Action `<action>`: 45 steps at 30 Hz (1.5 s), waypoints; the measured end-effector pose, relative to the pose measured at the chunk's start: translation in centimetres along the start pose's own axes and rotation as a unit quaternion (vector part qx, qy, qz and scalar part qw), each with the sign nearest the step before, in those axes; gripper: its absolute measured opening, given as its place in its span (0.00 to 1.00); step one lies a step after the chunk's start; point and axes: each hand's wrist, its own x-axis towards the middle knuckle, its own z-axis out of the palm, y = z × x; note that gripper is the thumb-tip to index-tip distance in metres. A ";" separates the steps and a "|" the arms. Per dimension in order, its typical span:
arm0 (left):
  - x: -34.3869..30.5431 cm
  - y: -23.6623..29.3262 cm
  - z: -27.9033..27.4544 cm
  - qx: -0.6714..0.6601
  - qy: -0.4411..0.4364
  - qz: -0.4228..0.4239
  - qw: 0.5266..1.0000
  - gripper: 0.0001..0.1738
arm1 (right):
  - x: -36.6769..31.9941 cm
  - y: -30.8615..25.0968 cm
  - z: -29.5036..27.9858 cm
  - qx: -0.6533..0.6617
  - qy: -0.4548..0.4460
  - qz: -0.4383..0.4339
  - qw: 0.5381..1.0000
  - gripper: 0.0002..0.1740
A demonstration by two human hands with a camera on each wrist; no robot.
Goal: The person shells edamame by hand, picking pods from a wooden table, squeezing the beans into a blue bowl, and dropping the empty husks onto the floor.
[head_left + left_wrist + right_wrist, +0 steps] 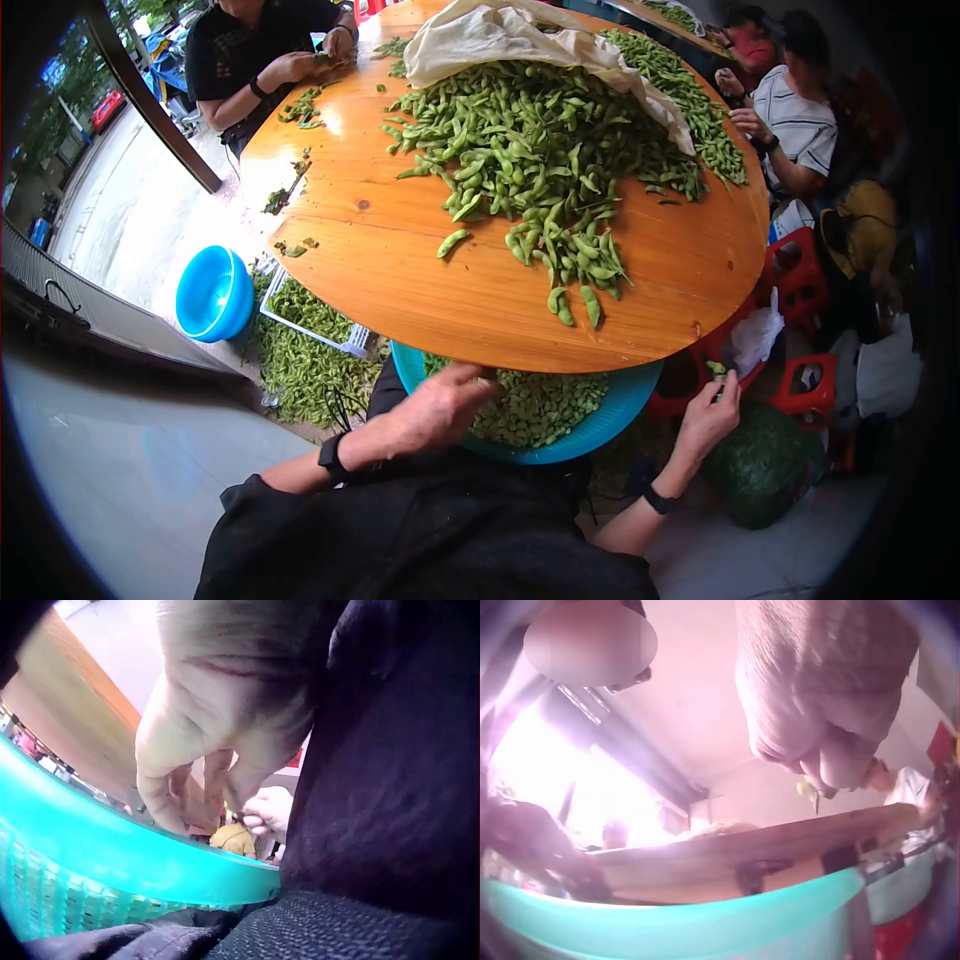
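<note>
Over the blue basin (625, 400), which holds shelled green beans (540, 408), my left hand (435, 410) hangs near the table edge with loosely bent fingers. Nothing shows between those fingers in the left wrist view, where the hand (225, 720) is above the basin's rim (150, 859). My right hand (710, 420) is out to the right of the basin and pinches a green soybean pod (715, 368) at its fingertips. That pod (808, 791) also pokes out below the fingers in the right wrist view. A heap of soybean pods (530, 150) lies on the wooden table (370, 260).
A cream cloth sack (500, 40) partly covers the heap. Red stools (805, 390), a white plastic bag (757, 335) and a dark green bundle (765, 465) stand right. At left are a blue bowl (215, 293) and a white crate (310, 320) among pods. Other people sit around the table.
</note>
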 end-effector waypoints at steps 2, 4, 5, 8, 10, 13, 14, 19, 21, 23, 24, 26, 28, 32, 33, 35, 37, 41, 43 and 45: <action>-0.9 -2.2 -0.7 0.042 0.029 -0.050 0.997 0.20 | 0.1 2.4 0.7 -0.038 -0.011 0.020 0.999 0.18; -1.0 -3.7 -1.6 0.102 0.044 -0.080 0.991 0.18 | -0.4 3.6 1.1 -0.045 -0.037 0.067 0.996 0.20; -0.9 -5.0 -1.9 0.124 0.023 -0.067 0.990 0.15 | -0.7 3.6 1.2 -0.045 -0.038 0.066 0.996 0.20; -1.1 -6.1 -1.5 0.137 0.006 -0.034 0.990 0.13 | -1.8 3.8 1.6 -0.026 -0.082 0.068 0.994 0.17; -0.6 -6.4 -1.0 0.151 0.002 -0.028 0.988 0.11 | -2.4 4.2 1.6 -0.014 -0.101 0.077 0.992 0.17; 0.1 -7.2 -1.4 0.170 -0.089 -0.039 0.981 0.15 | -3.1 4.6 1.8 -0.001 -0.120 0.082 0.989 0.16; 0.4 -7.0 -1.6 0.169 -0.089 -0.039 0.981 0.15 | -3.3 4.9 2.0 -0.001 -0.119 0.078 0.990 0.15; 1.2 -7.1 -0.7 0.091 -0.095 -0.092 0.987 0.15 | -3.7 4.6 2.1 0.013 -0.127 0.083 0.988 0.15; 1.1 -7.7 -0.2 0.095 -0.084 -0.077 0.989 0.15 | -3.8 4.1 2.0 0.021 -0.134 0.088 0.987 0.15; 1.1 -7.7 0.1 0.101 -0.071 -0.063 0.990 0.15 | -3.8 3.8 2.1 0.023 -0.144 0.087 0.985 0.16; 1.3 -7.6 0.2 0.089 -0.071 -0.086 0.990 0.14 | -3.9 3.9 2.2 0.023 -0.144 0.087 0.985 0.16; 0.9 -8.4 0.7 0.078 -0.070 -0.109 0.988 0.14 | -4.2 4.1 2.6 0.027 -0.148 0.082 0.985 0.16; 0.0 -10.7 1.7 0.380 -0.098 0.122 0.912 0.14 | -4.3 4.1 2.8 0.028 -0.146 0.078 0.986 0.15; 0.7 -6.9 -0.3 0.207 -0.118 0.044 0.970 0.12 | -4.3 4.1 2.7 0.032 -0.154 0.075 0.985 0.15; 0.1 -6.6 -0.6 0.145 -0.098 0.032 0.984 0.11 | -4.3 4.1 2.6 0.032 -0.154 0.075 0.985 0.15; -1.1 -5.2 -1.8 0.082 -0.079 0.018 0.993 0.10 | -4.4 4.0 2.4 0.025 -0.149 0.071 0.986 0.15; -2.2 -2.6 -4.1 0.021 -0.037 -0.049 0.998 0.07 | -4.5 3.9 2.1 0.022 -0.155 0.077 0.985 0.15; -4.6 -2.7 -7.7 -0.030 0.029 -0.151 0.988 0.05 | -4.7 4.0 2.4 0.020 -0.165 0.074 0.983 0.14; -6.0 -4.2 -8.6 -0.008 0.055 -0.205 0.977 0.05 | -4.6 4.1 2.6 0.021 -0.165 0.073 0.983 0.14; -7.6 -5.9 -8.6 0.102 0.095 -0.287 0.948 0.01 | -4.4 4.0 2.4 0.021 -0.166 0.072 0.983 0.15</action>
